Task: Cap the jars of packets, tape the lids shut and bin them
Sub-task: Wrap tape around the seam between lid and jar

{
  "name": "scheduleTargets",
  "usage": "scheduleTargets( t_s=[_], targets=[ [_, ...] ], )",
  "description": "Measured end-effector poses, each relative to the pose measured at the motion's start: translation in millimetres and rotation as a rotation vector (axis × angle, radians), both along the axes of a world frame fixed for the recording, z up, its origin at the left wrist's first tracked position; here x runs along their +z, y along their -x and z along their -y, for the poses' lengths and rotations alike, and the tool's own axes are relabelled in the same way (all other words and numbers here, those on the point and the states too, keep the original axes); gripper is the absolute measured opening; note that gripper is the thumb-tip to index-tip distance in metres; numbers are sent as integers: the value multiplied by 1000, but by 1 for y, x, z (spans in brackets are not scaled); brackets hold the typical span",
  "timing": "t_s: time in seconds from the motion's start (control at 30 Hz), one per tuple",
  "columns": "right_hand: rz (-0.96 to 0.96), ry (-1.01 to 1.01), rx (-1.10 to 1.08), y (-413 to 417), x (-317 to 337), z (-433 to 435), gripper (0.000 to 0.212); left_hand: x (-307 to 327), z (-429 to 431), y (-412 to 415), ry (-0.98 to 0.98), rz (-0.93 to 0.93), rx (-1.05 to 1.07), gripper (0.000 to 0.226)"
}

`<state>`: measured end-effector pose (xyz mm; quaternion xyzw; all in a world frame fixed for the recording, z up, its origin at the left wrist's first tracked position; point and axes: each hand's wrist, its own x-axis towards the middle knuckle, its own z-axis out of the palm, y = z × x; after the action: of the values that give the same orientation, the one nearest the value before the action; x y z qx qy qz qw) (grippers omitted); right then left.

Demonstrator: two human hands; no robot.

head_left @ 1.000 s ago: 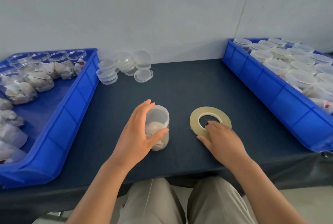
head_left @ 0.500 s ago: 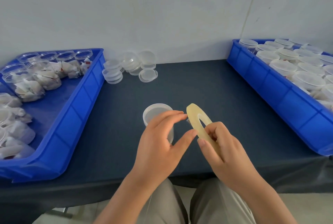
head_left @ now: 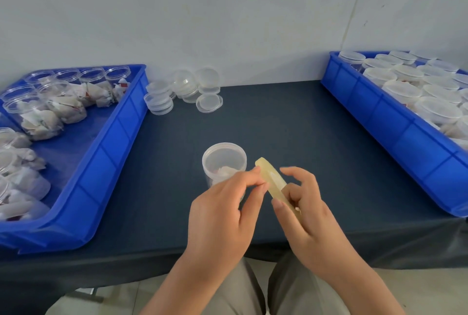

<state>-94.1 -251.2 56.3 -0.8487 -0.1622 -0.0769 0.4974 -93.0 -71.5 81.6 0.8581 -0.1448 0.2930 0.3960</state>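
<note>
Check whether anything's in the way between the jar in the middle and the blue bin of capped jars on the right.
Nothing on the table lies between the jar and the right bin. Only the tape roll, held by the left hand and right hand, sits on that side; the loose lids are back left.

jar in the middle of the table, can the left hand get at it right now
Probably yes. The jar stands just beyond the left hand with nothing between them. That hand's fingertips pinch the tape roll held by the right hand, so it would need to let go first.
</note>
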Motion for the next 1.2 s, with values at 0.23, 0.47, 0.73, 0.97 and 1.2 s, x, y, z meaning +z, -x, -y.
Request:
scheduleTargets(
  t_s=[0.23, 0.47, 0.73, 0.97, 1.2],
  targets=[
    [-207, -55, 246, -3, 8, 0, 34, 5, -6, 4, -170, 5, -17, 22],
    [-32, 244, 51, -13, 15, 0, 39, -7, -21, -1, -114, 247, 13, 13],
    [9, 179, 61, -24, 19, 4, 28, -29, -31, -14, 151, 95, 100, 22],
    [-17, 226, 36, -33, 24, 1, 20, -61, -33, -49, 427, -417, 25, 117],
    [-90, 241, -17, -41, 24, 2, 25, -51, -39, -68, 491, -426, -39, 65]
  ],
)
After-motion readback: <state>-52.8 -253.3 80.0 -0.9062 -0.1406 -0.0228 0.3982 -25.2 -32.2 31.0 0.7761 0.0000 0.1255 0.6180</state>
